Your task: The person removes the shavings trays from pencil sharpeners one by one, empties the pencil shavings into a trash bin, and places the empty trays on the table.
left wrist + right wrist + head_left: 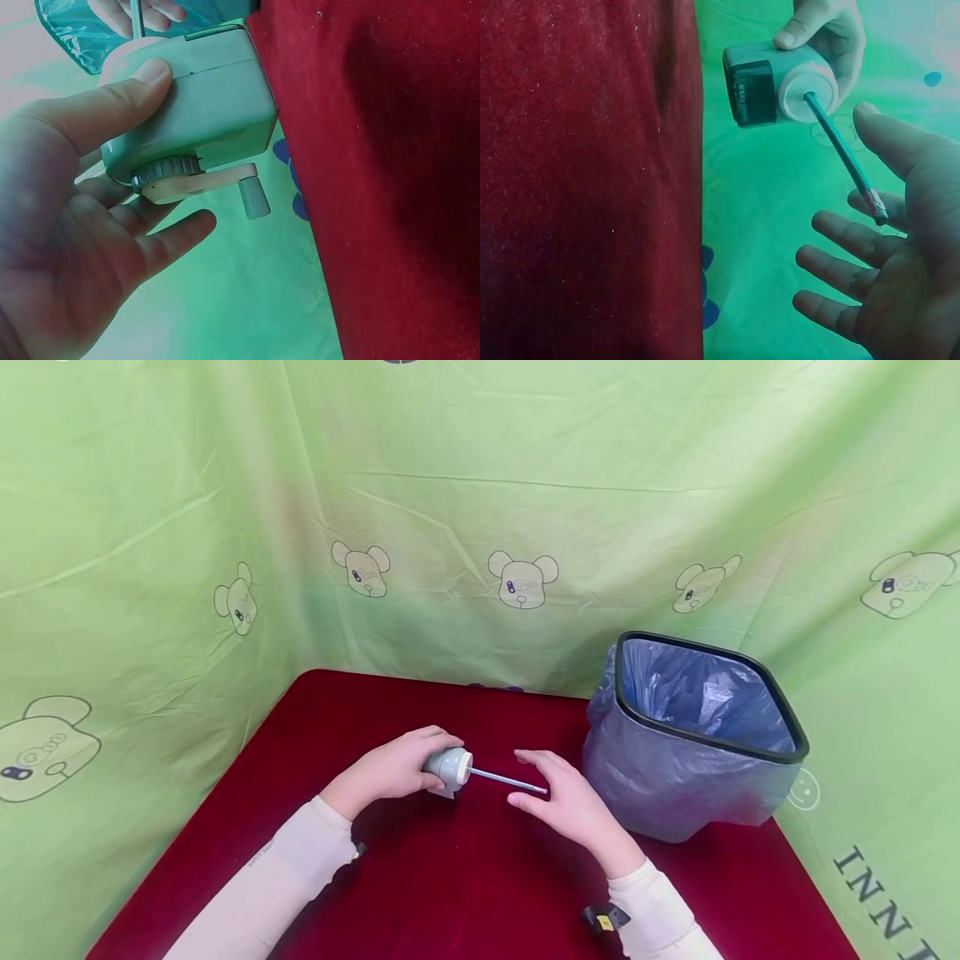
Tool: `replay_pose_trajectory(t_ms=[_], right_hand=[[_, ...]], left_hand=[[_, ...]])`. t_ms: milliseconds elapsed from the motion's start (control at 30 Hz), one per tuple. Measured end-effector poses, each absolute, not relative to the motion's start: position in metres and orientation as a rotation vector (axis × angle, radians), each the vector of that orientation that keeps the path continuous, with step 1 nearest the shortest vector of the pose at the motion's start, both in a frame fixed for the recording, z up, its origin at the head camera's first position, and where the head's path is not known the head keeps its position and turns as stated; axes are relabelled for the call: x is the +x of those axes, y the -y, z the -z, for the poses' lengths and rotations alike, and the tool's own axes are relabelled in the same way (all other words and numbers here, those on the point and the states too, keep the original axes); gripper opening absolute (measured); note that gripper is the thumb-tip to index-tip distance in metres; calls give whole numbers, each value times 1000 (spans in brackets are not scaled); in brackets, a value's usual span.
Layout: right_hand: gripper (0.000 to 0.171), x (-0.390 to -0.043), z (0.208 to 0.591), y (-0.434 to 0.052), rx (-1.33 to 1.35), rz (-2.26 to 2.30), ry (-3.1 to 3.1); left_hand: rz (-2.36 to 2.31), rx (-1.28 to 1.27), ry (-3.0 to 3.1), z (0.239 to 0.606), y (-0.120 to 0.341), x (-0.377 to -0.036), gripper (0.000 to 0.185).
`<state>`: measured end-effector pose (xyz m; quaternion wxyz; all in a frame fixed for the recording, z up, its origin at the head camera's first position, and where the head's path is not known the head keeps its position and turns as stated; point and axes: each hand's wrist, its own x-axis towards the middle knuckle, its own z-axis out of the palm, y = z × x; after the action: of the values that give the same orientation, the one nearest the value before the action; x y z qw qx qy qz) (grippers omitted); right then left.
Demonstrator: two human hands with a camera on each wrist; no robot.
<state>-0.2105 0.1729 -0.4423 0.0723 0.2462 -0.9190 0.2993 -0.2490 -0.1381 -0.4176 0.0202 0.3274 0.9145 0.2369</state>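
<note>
Pencil sharpener [447,767] sits in my left hand [390,770], lifted clear of the red table [465,877] and turned sideways so its round front faces my other hand. I judge I hold it that way to keep the pencil [507,779] in line with its hole and within reach. My thumb [112,105] lies along the top of the grey body and my fingers curl under it, beside the crank handle [253,196], which hangs free with nothing on it. The pencil stands out of the front, its far end slanting toward my right hand [568,797]. That hand is spread, palm up and fingers relaxed; its thumb [892,139] lies near the shaft, and I cannot tell whether it touches. Just to the right stands a bin [780,752] lined with a blue bag [660,793].
</note>
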Motion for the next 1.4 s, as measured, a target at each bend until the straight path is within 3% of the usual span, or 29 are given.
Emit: replay_pose_trajectory(t_ms=[1400], right_hand=[[68, -208, 445, -174, 736, -1025, 2787]], left_hand=[[-764, 1059, -2839, 387, 142, -233, 64]])
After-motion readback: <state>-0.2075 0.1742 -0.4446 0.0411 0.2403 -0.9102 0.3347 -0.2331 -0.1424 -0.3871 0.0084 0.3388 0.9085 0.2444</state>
